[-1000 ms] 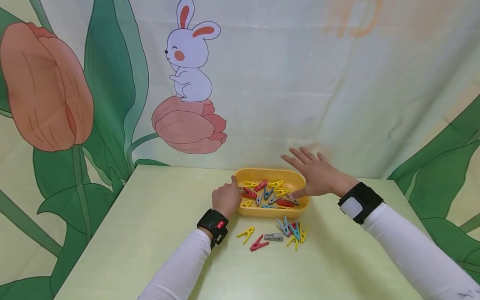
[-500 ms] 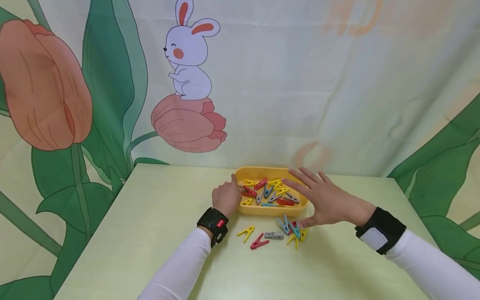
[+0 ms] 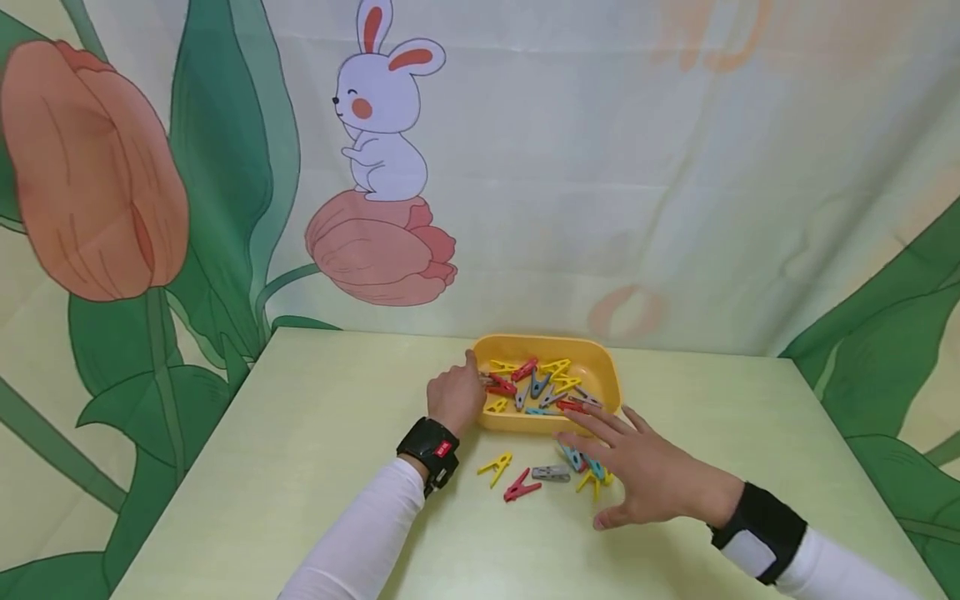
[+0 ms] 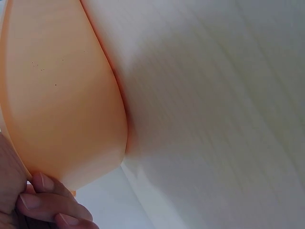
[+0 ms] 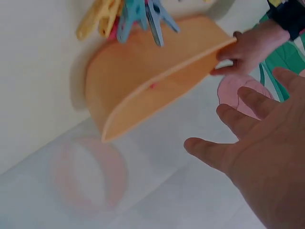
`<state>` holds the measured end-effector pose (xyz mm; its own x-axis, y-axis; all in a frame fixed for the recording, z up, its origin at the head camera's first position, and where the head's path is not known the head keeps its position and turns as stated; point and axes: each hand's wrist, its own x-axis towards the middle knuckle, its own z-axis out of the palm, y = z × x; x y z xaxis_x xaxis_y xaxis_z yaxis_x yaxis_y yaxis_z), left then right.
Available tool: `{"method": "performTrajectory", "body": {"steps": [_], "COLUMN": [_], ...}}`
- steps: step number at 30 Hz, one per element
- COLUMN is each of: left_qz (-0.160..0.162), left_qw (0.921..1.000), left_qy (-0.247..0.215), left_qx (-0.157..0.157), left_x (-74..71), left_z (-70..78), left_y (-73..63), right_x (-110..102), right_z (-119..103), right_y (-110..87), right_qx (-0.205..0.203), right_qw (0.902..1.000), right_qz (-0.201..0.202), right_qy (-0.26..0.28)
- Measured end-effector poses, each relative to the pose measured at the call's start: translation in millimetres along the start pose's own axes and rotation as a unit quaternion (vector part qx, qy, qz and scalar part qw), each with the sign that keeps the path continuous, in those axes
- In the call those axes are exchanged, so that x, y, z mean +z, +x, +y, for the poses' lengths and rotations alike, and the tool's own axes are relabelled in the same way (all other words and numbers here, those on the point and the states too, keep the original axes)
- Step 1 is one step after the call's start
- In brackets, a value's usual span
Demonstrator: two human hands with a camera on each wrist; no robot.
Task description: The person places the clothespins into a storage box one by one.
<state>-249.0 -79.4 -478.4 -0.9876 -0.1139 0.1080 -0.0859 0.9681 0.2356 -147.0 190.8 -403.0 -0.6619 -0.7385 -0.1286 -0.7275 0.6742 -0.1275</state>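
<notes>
My left hand [image 3: 455,395] grips the left end of a yellow plastic tub [image 3: 551,424], its curled fingertips [image 4: 45,182] against the outer wall in the left wrist view. Inside the tub lie several clothespins [image 3: 538,383] in red, yellow, blue and grey. My right hand [image 3: 651,468] hovers with fingers spread over the tub's front right corner and a small heap of blue and yellow clothespins [image 3: 594,483], partly covering them. Nothing is held in it. In the right wrist view, blue clothespins [image 5: 131,16] show in front of the tub.
Left of the heap, a grey clothespin [image 3: 551,473], a red one [image 3: 521,486] and a yellow one [image 3: 496,469] lie on the pale green table [image 3: 315,433]. Behind the table's far edge hangs a printed curtain [image 3: 540,183] with a rabbit and tulips.
My right hand has come back from the tub's right end toward me, down to the loose heap in front, fingers still spread. My left hand has stayed at the tub.
</notes>
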Motion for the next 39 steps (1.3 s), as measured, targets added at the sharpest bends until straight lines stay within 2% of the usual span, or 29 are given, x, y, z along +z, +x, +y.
{"method": "performTrajectory", "body": {"steps": [6,14,17,24,29,33,39], "left_qz": [0.003,-0.005,-0.005,0.037,0.03,0.019,0.022], "left_qw": [1.0,0.9999,0.9999,0.999,0.9993,0.9997,0.9996], "left_qy": [-0.006,-0.001,-0.001,0.011,0.011,0.01,0.009], "left_qx": [-0.002,-0.011,-0.01,0.021,0.017,0.013,0.013], "left_x": [1.5,0.1,-0.5,1.9,1.8,2.2,2.3], "left_z": [-0.1,-0.3,-0.3,-3.5,-3.2,-2.3,-1.4], "left_y": [-0.7,0.7,0.4,-2.5,-1.4,-0.2,-0.5], "right_x": [31,59,65,81,88,92,93], "right_z": [3,5,8,19,22,23,21], "right_y": [0.2,-0.5,1.1,6.1,12.3,16.0,19.3], "right_qx": [0.013,0.015,0.02,0.019,-0.005,-0.019,-0.008], "right_qw": [0.9995,0.9997,0.9998,0.9998,0.9991,0.9981,0.9993], "right_qz": [-0.024,-0.01,-0.007,0.002,0.031,0.04,0.032], "right_qy": [0.014,0.019,0.007,0.0,-0.026,-0.043,-0.02]}}
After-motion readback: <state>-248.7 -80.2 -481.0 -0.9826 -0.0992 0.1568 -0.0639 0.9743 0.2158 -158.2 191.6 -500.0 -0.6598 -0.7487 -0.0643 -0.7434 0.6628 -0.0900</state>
